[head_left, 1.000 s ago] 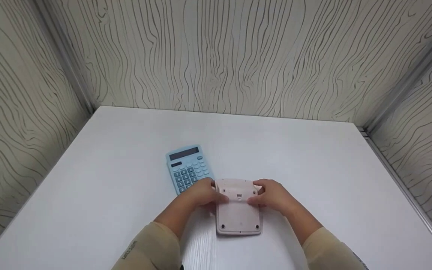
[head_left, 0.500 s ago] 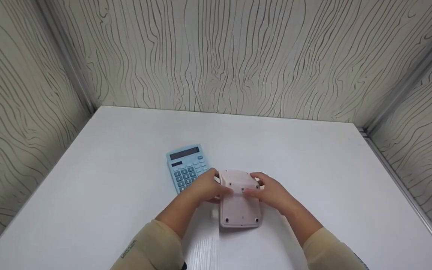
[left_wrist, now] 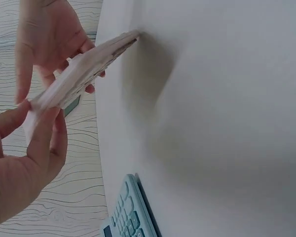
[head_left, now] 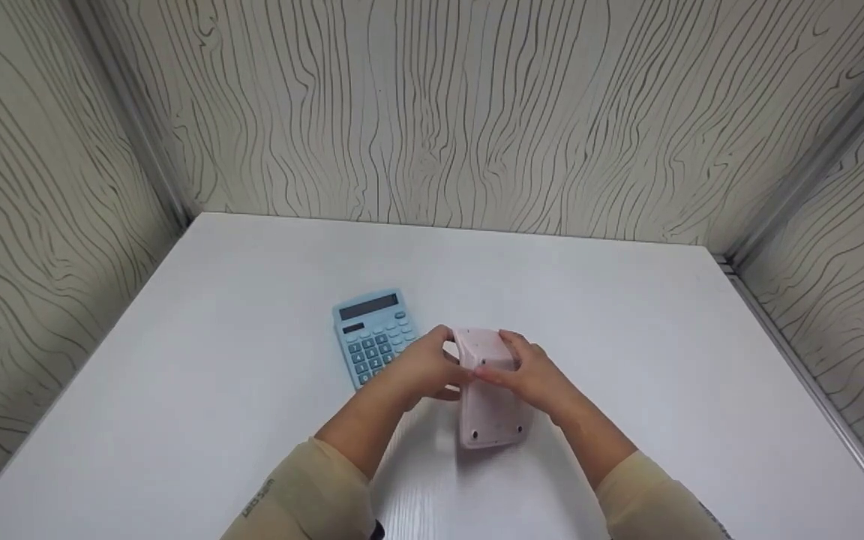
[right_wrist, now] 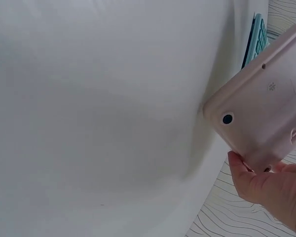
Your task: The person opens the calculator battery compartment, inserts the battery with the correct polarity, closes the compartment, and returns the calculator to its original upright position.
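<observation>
A pink calculator [head_left: 493, 412] is held tilted in both hands, its back with small dark round feet toward the head camera. My left hand [head_left: 424, 369] pinches its left edge near the upper end, thumb on the back. My right hand [head_left: 541, 379] grips the right edge, its thumb reaching across the back. The key side shows only edge-on in the left wrist view, so the keys are mostly hidden. One lower corner of the pink calculator [right_wrist: 266, 103] is at or just above the table. Left of the hands lies a light blue calculator [head_left: 372, 337], face up, partly covered by my left hand.
The white table [head_left: 589, 300] carries both the blue calculator and the hands' shadows. Wood-grain panels [head_left: 432, 112] stand behind it and at both sides, with grey metal strips [head_left: 822, 150] at the corners.
Both hands have raised the pink calculator's upper end and tilted it, shifting it slightly right and away from me. It has also turned on its long axis. The blue calculator stays put.
</observation>
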Demonstrator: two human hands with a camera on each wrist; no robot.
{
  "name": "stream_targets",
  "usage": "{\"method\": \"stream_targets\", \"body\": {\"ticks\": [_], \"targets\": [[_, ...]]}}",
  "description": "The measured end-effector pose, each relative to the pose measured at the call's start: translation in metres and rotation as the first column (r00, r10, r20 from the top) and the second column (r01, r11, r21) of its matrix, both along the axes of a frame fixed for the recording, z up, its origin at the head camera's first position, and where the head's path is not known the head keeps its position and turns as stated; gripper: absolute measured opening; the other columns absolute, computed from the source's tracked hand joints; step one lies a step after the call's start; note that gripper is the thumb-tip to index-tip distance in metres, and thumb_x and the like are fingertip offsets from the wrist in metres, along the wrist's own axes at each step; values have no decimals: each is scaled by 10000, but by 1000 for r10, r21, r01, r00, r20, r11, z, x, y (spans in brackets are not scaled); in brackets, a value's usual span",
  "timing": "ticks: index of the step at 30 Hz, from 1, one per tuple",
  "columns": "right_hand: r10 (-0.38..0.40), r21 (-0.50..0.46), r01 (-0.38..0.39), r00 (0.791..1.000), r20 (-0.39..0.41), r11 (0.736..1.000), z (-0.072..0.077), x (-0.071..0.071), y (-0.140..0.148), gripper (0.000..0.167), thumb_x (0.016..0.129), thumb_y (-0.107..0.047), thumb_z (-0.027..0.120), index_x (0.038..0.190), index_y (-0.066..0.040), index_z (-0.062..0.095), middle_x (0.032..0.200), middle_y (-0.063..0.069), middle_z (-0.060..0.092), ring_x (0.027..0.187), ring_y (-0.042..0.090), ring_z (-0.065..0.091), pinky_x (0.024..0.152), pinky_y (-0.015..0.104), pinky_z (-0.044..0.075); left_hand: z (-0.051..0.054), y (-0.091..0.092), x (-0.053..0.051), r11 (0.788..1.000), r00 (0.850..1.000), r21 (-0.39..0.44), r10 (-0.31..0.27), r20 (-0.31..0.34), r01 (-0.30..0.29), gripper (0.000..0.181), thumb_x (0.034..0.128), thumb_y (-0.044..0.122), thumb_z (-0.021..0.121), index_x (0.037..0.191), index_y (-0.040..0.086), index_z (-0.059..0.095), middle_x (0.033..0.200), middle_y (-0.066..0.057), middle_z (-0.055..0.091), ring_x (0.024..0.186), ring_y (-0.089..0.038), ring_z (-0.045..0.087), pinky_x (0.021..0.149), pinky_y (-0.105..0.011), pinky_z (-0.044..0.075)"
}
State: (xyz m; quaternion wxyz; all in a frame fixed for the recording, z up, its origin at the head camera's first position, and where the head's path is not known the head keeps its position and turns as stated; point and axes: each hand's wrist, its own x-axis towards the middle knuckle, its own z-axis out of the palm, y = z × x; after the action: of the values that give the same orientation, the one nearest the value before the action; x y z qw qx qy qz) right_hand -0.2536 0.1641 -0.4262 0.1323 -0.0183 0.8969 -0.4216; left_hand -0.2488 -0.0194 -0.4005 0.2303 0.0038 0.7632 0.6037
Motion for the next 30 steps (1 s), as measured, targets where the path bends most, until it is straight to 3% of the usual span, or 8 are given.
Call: {"method": "stream_targets", "body": {"ticks": [8,14,20,24,30], "targets": [[-17,-45,18,999,31,999,6,-1,-2,921,748,-595,622,1442,-144,217,1426,209,243,1239,367,343,965,589,314,13,4,5,999,1000,31,-25,-19,25,535,804,33,662,1265,117,404,989,-107,589,852,-219,636,692,-364,542],[-15,-97,19,999,42,995,6,-1,-1,869,781,-576,592,1443,-159,215,1429,195,236,1231,359,343,973,591,301,13,3,3,996,999,75,-42,-3,42,467,835,53,608,1260,130,431,1012,-95,583,868,-204,625,701,-356,541],[1,-244,6,1000,27,970,9,-1,-1,779,831,-473,568,1442,-144,213,1428,173,250,1226,339,349,992,557,297,5,1,-4,986,1000,167,-24,-1,23,300,901,221,553,1187,141,510,1021,-71,605,879,-196,633,738,-347,534],[24,-349,-20,1000,9,937,11,-2,-2,704,857,-399,535,1436,-152,221,1400,175,315,1199,314,401,1002,518,314,-4,-3,-9,981,1000,194,-9,-5,10,406,878,427,560,1171,148,530,1024,-61,616,908,-183,628,768,-337,525],[48,-427,-61,998,-42,902,18,0,-3,644,863,-363,489,1425,-196,224,1395,179,331,1211,314,403,1030,509,283,-17,-7,-10,965,994,235,-112,-15,113,582,813,526,589,1262,181,457,1160,-44,560,1051,-195,565,865,-360,483]]}}
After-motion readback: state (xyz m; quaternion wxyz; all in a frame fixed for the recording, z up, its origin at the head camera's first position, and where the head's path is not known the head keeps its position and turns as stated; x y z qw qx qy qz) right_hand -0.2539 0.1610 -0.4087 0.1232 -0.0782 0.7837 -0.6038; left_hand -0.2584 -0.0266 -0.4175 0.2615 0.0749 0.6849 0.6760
